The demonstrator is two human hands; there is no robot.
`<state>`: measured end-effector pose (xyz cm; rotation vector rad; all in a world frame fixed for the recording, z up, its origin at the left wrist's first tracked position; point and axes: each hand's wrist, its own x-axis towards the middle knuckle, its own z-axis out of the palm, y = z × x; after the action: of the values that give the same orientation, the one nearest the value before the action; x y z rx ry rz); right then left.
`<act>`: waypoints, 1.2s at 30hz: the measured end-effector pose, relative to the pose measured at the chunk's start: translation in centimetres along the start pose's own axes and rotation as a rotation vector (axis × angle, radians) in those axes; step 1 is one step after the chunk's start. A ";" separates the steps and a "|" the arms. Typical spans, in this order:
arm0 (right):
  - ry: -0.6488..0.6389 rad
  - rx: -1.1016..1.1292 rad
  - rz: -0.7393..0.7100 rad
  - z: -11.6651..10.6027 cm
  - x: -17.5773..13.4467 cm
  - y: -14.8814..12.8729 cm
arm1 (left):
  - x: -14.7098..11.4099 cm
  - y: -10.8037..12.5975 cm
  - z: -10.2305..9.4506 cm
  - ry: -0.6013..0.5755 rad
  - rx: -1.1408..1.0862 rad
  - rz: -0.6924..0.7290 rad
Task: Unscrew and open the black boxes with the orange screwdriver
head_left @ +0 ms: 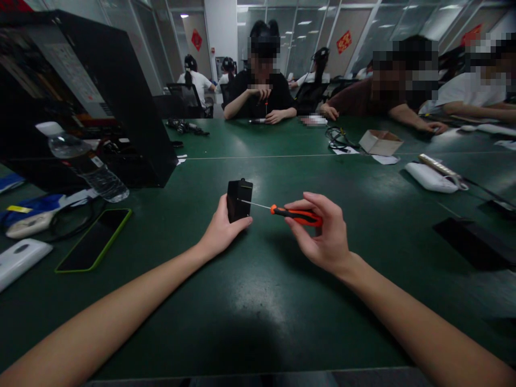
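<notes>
My left hand (pixel 226 226) is closed round a small black box-shaped device (pixel 237 196), held upright over the middle of the green table (pixel 250 301). A small lug sticks up from the device's top edge. In my right hand (pixel 326 231) is a screwdriver (pixel 298 215) with an orange and black handle, gripped between thumb and fingers. Its thin metal shaft points left, and the tip meets the face of the device. Whether the tip sits in a screw is too small to tell.
On the left stand an open black computer case (pixel 141 107) and a leaning plastic bottle (pixel 86 164). A green-edged phone (pixel 94 242) lies nearer. At right are a white power bank-like object (pixel 431 178), a black box (pixel 475 242) and an open carton (pixel 381 143). People sit opposite.
</notes>
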<state>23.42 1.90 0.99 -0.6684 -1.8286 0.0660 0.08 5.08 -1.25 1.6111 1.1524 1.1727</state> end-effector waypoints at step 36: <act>-0.035 -0.245 -0.116 -1.1 0.9 -0.9 | -0.6 0.5 0.1 -0.036 0.089 -0.013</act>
<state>23.89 1.28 2.48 -0.7330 -1.9235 -0.2275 0.21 4.39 -0.91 1.6824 1.2053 1.0936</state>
